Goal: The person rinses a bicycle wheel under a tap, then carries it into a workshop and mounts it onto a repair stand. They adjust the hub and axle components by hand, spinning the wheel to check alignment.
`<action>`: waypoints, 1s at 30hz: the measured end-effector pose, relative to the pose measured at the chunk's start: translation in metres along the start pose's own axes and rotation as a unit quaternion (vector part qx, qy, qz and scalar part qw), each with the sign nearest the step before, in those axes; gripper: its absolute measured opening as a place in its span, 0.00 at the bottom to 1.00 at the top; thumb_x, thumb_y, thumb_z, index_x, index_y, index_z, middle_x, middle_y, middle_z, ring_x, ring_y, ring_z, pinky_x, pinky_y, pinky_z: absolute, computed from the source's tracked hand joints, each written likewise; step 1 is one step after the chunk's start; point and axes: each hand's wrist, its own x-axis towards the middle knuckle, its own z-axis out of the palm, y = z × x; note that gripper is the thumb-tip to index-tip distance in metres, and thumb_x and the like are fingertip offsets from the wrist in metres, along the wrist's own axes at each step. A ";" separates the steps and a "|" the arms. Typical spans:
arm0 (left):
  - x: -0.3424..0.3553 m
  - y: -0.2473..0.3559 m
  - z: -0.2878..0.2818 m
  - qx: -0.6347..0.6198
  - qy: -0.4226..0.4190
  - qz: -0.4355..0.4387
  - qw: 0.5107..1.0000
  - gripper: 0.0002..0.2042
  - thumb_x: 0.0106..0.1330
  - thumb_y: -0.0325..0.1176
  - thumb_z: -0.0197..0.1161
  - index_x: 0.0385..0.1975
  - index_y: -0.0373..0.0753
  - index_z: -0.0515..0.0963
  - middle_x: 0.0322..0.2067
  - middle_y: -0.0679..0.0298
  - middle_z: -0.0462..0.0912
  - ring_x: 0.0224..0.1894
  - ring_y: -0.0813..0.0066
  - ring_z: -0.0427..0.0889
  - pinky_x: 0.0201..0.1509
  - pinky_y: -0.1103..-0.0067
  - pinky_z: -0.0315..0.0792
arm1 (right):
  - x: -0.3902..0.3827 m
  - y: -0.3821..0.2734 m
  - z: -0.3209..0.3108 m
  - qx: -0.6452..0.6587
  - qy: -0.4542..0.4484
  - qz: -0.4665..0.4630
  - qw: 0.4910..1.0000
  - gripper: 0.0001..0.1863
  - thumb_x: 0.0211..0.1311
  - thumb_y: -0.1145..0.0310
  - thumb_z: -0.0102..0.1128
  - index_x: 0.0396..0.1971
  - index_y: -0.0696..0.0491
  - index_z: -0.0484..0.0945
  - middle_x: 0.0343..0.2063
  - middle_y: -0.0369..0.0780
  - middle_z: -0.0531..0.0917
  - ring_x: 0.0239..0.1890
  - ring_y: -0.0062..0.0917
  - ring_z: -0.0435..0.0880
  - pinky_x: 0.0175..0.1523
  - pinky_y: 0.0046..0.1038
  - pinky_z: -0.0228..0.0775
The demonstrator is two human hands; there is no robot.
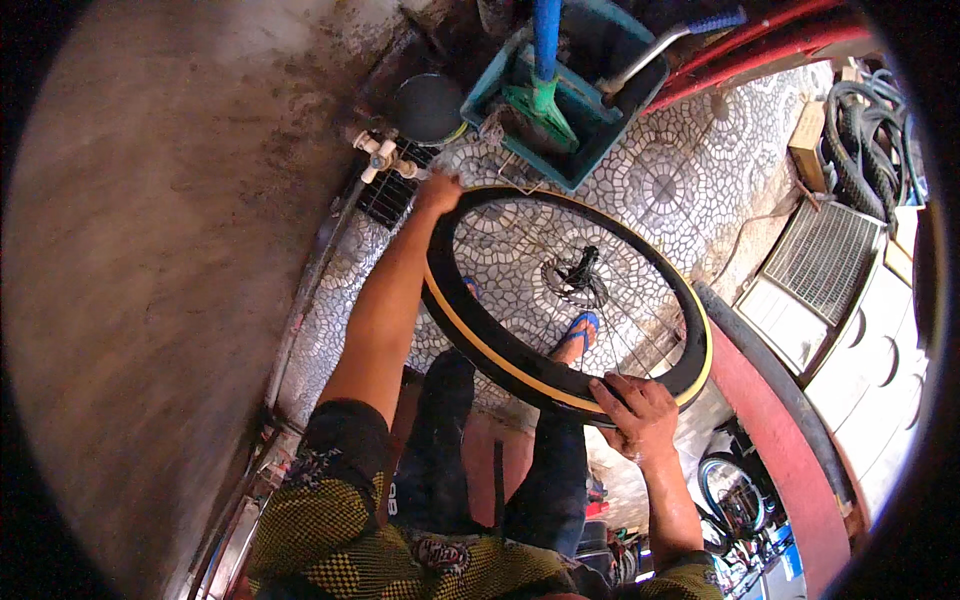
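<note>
A bicycle wheel (487, 338) with a black and tan tyre, thin spokes and a disc brake rotor is held tilted in front of my legs. At its near right edge, my right hand (640, 415) is closed on the tyre and rim, fingers over the top. My left arm reaches forward, and my left hand (438, 192) is by the wheel's far left edge, close to a white tap (378, 158). The fingers of that hand are small and blurred, so whether they hold anything cannot be made out.
Beyond the wheel stands a teal bin (625, 120) holding a blue-handled green brush (540, 100) and another handled tool. A dark round bucket (430, 107) is beside the tap. Along the right are a red ledge (790, 430), a white metal unit (790, 315) and piled tyres (855, 150).
</note>
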 end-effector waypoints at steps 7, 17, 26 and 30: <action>0.079 -0.077 -0.013 -0.249 0.196 0.139 0.938 0.24 0.69 0.55 0.55 0.38 0.39 0.86 0.40 0.45 0.87 0.49 0.43 0.85 0.58 0.55 0.74 | 0.001 -0.007 0.002 0.018 -0.003 -0.018 1.000 0.44 0.30 0.57 0.74 0.60 0.37 0.82 0.52 0.35 0.84 0.48 0.32 0.83 0.47 0.36 0.79; 0.015 -0.031 -0.003 0.036 -0.152 0.287 0.945 0.37 0.75 0.65 0.41 0.56 0.35 0.80 0.56 0.42 0.81 0.61 0.45 0.79 0.68 0.57 0.69 | 0.003 -0.012 0.003 0.016 -0.010 0.020 1.000 0.41 0.33 0.56 0.72 0.60 0.36 0.82 0.52 0.34 0.84 0.48 0.31 0.83 0.47 0.35 0.78; -0.154 -0.033 -0.034 0.223 -0.296 0.308 0.877 0.45 0.75 0.69 0.38 0.79 0.37 0.48 0.79 0.47 0.44 0.81 0.46 0.41 0.81 0.51 0.43 | -0.021 -0.012 0.026 -0.001 0.003 0.026 1.000 0.35 0.39 0.59 0.68 0.57 0.31 0.83 0.51 0.32 0.84 0.48 0.29 0.83 0.45 0.32 0.77; -0.068 -0.069 -0.008 0.163 -0.235 0.267 0.920 0.42 0.77 0.64 0.44 0.79 0.38 0.49 0.79 0.46 0.43 0.82 0.48 0.40 0.82 0.59 0.40 | -0.024 -0.015 0.031 0.002 0.015 0.022 1.000 0.36 0.40 0.59 0.68 0.58 0.31 0.82 0.52 0.32 0.84 0.47 0.29 0.83 0.45 0.32 0.77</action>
